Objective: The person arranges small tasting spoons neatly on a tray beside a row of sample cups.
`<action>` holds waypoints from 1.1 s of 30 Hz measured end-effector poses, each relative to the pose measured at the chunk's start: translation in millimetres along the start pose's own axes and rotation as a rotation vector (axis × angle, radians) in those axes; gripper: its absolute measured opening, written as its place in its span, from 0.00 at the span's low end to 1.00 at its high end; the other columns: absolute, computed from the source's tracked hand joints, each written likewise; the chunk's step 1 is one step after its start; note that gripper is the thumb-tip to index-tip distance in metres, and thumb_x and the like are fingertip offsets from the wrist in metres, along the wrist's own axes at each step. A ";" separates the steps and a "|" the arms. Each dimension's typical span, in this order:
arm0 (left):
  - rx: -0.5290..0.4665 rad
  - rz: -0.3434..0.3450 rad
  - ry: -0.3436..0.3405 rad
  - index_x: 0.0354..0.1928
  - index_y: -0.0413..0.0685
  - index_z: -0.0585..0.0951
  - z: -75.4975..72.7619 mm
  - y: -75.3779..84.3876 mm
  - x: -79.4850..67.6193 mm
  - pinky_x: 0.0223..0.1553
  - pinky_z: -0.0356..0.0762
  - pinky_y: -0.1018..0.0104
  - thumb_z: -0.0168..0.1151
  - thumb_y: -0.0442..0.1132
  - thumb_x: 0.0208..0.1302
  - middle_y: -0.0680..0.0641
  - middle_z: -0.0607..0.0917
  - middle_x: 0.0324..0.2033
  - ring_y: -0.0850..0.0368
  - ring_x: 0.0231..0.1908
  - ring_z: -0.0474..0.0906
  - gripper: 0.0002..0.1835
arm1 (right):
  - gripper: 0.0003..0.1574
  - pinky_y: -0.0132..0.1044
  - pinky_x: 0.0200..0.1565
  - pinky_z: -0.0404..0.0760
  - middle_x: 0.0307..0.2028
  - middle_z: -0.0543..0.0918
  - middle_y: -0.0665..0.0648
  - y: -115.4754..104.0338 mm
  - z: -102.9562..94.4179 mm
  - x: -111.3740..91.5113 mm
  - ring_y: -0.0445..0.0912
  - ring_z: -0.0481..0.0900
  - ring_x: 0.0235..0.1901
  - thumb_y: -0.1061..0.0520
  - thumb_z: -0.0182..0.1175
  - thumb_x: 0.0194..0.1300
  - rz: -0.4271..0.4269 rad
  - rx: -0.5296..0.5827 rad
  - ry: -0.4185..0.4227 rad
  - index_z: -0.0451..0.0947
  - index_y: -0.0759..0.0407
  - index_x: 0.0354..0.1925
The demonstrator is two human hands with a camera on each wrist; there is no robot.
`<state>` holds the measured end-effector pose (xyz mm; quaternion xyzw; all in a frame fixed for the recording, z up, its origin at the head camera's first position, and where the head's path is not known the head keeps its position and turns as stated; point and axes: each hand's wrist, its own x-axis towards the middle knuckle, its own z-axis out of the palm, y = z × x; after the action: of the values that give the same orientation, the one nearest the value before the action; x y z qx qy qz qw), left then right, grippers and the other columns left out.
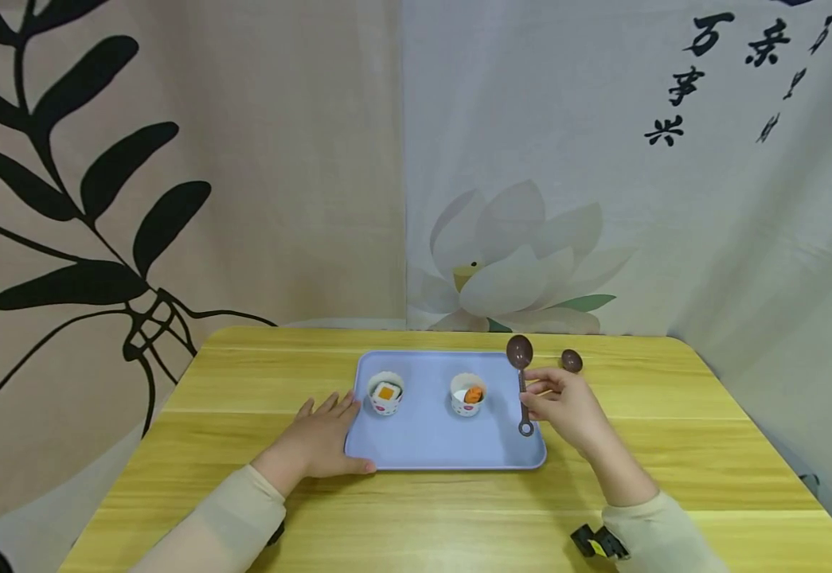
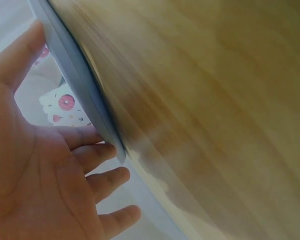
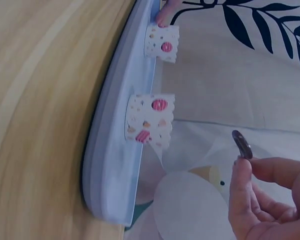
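Observation:
My right hand (image 1: 566, 407) pinches a brown spoon (image 1: 519, 352) by its handle, over the right end of the pale blue tray (image 1: 416, 447). In the head view the spoon's bowl points away and its ringed end comes toward me. My left hand (image 1: 324, 446) touches the tray's left edge, thumb at the near corner and fingers spread along the side. Two white patterned paper cups stand on the tray. The left cup (image 1: 384, 407) holds a white square piece with a yellow-orange centre (image 1: 387, 392); the right cup (image 1: 465, 407) holds an orange piece (image 1: 474, 395).
A second brown spoon bowl (image 1: 571, 360) lies on the wooden table (image 1: 430, 517) behind my right hand, its handle hidden. Printed curtains (image 1: 301, 159) hang right behind the table. A black strap piece (image 1: 599, 543) sits by my right sleeve.

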<state>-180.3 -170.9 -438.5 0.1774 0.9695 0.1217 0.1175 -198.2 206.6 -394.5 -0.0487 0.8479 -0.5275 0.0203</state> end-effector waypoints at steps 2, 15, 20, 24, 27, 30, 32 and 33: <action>-0.006 0.000 0.001 0.74 0.33 0.60 -0.4 0.2 -0.5 0.69 0.44 0.29 0.66 0.73 0.51 0.35 0.58 0.75 0.33 0.74 0.51 0.62 | 0.22 0.39 0.35 0.87 0.39 0.82 0.64 -1.8 4.4 0.0 0.48 0.85 0.32 0.67 0.64 0.66 -0.012 0.006 -0.002 0.76 0.73 0.57; -0.014 -0.007 -0.006 0.74 0.33 0.60 -3.7 5.5 -0.8 0.69 0.43 0.28 0.67 0.72 0.52 0.35 0.58 0.75 0.32 0.74 0.51 0.61 | 0.18 0.37 0.33 0.86 0.34 0.82 0.60 -0.4 41.6 10.8 0.47 0.84 0.30 0.69 0.65 0.64 -0.024 0.040 -0.020 0.79 0.70 0.53; -0.007 -0.011 -0.005 0.75 0.33 0.60 -3.0 5.4 -0.2 0.69 0.44 0.29 0.67 0.72 0.52 0.35 0.58 0.75 0.33 0.74 0.51 0.61 | 0.18 0.38 0.32 0.87 0.34 0.82 0.60 -1.7 56.2 14.5 0.46 0.84 0.28 0.70 0.65 0.63 -0.018 0.092 -0.038 0.79 0.71 0.52; 0.002 -0.010 -0.005 0.75 0.34 0.60 -1.9 4.4 1.7 0.69 0.44 0.29 0.67 0.72 0.53 0.35 0.57 0.75 0.33 0.74 0.51 0.60 | 0.18 0.38 0.31 0.87 0.33 0.82 0.60 -4.4 67.6 15.9 0.46 0.83 0.27 0.71 0.65 0.63 -0.006 0.148 -0.041 0.79 0.72 0.51; 0.011 -0.009 -0.005 0.75 0.34 0.60 -0.5 3.5 3.5 0.70 0.43 0.30 0.66 0.72 0.53 0.36 0.57 0.75 0.34 0.75 0.50 0.60 | 0.17 0.39 0.31 0.87 0.32 0.82 0.60 -5.4 75.6 16.8 0.46 0.83 0.26 0.71 0.66 0.62 0.001 0.162 -0.046 0.79 0.72 0.51; 0.013 -0.008 -0.001 0.75 0.34 0.60 1.0 2.5 4.7 0.69 0.44 0.29 0.67 0.72 0.53 0.36 0.58 0.75 0.34 0.75 0.51 0.60 | 0.18 0.39 0.31 0.87 0.32 0.82 0.60 -6.6 82.5 16.5 0.47 0.83 0.26 0.71 0.67 0.61 0.001 0.158 -0.056 0.79 0.71 0.50; 0.015 -0.007 -0.001 0.75 0.34 0.60 1.9 2.0 5.1 0.69 0.44 0.30 0.67 0.72 0.53 0.36 0.58 0.75 0.34 0.74 0.51 0.60 | 0.18 0.40 0.31 0.87 0.32 0.83 0.60 -7.3 86.4 16.2 0.47 0.84 0.26 0.70 0.67 0.61 0.000 0.153 -0.062 0.79 0.71 0.51; 0.015 -0.006 -0.001 0.75 0.34 0.60 1.9 2.0 5.0 0.69 0.44 0.29 0.67 0.72 0.53 0.36 0.58 0.75 0.34 0.74 0.51 0.60 | 0.19 0.40 0.31 0.87 0.32 0.83 0.60 -7.8 88.2 16.1 0.47 0.84 0.26 0.70 0.67 0.61 0.000 0.152 -0.064 0.79 0.71 0.51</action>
<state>-183.7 -166.9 -440.7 0.1756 0.9708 0.1140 0.1172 -206.1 122.8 -426.3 -0.0637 0.8043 -0.5886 0.0510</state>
